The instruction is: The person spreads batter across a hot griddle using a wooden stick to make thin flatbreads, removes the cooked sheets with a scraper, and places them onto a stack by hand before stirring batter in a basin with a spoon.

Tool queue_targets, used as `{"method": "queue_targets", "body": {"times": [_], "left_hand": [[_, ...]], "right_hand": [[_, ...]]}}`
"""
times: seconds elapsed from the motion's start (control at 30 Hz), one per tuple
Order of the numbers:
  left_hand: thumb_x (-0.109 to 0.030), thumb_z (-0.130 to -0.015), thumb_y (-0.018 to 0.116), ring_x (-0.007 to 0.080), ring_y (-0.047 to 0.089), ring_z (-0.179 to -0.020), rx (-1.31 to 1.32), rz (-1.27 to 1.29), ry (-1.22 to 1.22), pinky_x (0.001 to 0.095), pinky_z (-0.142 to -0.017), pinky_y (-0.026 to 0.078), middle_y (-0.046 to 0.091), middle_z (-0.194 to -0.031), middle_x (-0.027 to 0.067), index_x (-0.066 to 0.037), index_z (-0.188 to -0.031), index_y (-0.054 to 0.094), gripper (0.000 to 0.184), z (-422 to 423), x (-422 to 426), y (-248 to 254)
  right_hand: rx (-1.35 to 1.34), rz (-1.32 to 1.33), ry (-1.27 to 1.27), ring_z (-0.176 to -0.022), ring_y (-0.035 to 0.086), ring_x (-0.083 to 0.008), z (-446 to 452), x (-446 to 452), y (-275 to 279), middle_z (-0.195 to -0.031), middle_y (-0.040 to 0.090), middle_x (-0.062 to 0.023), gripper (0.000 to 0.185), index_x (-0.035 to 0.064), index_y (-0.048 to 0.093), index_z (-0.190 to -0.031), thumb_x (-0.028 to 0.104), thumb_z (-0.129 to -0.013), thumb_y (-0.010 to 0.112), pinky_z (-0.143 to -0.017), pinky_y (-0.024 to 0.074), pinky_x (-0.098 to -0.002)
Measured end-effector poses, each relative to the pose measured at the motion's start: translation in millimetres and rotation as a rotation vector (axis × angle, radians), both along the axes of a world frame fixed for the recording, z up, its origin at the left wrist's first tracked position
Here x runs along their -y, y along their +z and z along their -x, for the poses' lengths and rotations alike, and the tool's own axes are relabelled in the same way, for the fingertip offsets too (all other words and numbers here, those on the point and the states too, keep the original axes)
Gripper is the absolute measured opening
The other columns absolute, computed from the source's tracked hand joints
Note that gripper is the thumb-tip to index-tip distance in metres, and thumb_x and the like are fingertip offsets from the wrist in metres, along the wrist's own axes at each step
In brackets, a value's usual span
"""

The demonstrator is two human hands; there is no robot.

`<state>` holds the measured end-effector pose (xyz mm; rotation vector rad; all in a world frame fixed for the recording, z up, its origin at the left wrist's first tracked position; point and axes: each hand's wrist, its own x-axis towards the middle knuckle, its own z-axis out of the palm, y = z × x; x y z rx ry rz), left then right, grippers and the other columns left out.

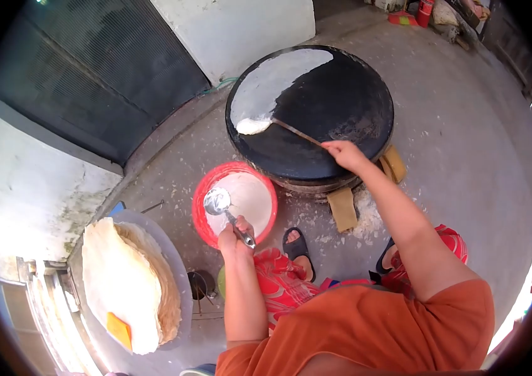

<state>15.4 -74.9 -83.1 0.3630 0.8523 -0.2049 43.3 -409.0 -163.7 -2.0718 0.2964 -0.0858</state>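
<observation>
My right hand point(343, 152) is closed on the end of a thin wooden stick point(300, 133) above a large round black griddle point(335, 94). The stick's far end meets a thick white lump of batter point(253, 126) at the griddle's left edge. A thin pale layer of batter point(272, 78) covers the griddle's upper left part. In my left hand point(236, 235) is the handle of a metal ladle point(217, 201). Its bowl is over a red basin point(200, 220) that holds white batter.
At the lower left, a stack of thin flatbreads point(112, 276) with an orange scraper point(119, 331) lies on a round tray point(181, 276). A dark pot point(200, 284) stands beside it. Folded cardboard pieces point(342, 208) lie below the griddle. A wall and dark door are at the upper left.
</observation>
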Motion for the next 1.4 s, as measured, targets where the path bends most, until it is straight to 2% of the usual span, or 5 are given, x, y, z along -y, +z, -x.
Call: {"method": "queue_targets", "body": {"times": [0.43, 0.67, 0.73, 1.27, 1.4], "left_hand": [[-0.018, -0.092, 0.022, 0.0163, 0.044, -0.053, 0.056, 0.081, -0.05, 0.0253, -0.045, 0.043, 0.048, -0.075, 0.0113, 0.002, -0.097, 0.039, 0.027, -0.3, -21.8, -13.1], [-0.016, -0.092, 0.027, 0.0154, 0.045, -0.057, 0.031, -0.028, -0.042, 0.0237, -0.047, 0.042, 0.048, -0.08, 0.0101, 0.0, -0.097, 0.04, 0.022, 2.1, -13.6, -5.0], [-0.013, -0.091, 0.03, 0.0143, 0.043, -0.058, 0.054, -0.037, -0.06, 0.0223, -0.047, 0.04, 0.045, -0.08, 0.0092, 0.0, -0.095, 0.04, 0.016, 6.6, -9.8, 0.6], [-0.004, -0.087, 0.035, 0.0118, 0.037, -0.055, 0.159, -0.029, -0.139, 0.0214, -0.045, 0.038, 0.039, -0.073, 0.0062, 0.001, -0.088, 0.037, 0.005, 13.7, -23.8, -4.6], [-0.006, -0.088, 0.035, 0.0116, 0.039, -0.054, 0.121, -0.022, -0.129, 0.021, -0.044, 0.038, 0.039, -0.073, 0.0061, 0.0, -0.088, 0.037, 0.007, 14.2, -23.2, 1.1]], "right_hand": [[0.025, 0.513, 0.025, -0.065, 0.059, -0.0324, 142.0, -67.1, 30.2, -0.072, 0.06, -0.0141, 0.032, 0.009, 0.05, -0.108, 0.017, -0.078, 0.051, -0.059, 0.0456, -0.041], [0.239, 0.663, 0.073, -0.059, 0.06, -0.0302, 16.8, -175.6, 10.2, -0.067, 0.06, -0.0147, 0.048, -0.0018, 0.032, -0.123, 0.008, -0.077, 0.044, -0.051, 0.0467, -0.039], [0.048, 0.813, 0.165, -0.059, 0.06, -0.0291, -20.6, -210.7, -2.6, -0.071, 0.061, -0.0158, 0.059, -0.0036, 0.021, -0.13, 0.007, -0.076, 0.043, -0.05, 0.0475, -0.0375], [-0.076, 0.627, -0.02, -0.062, 0.06, -0.0329, -20.9, -236.4, -12.7, -0.073, 0.06, -0.0198, 0.067, -0.0011, 0.013, -0.133, 0.009, -0.074, 0.043, -0.053, 0.0471, -0.0426], [-0.186, 0.4, -0.056, -0.062, 0.061, -0.0303, 55.8, -226.8, 37.5, -0.074, 0.061, -0.0192, 0.061, -0.0004, 0.017, -0.133, 0.006, -0.077, 0.04, -0.052, 0.0482, -0.0407]]}}
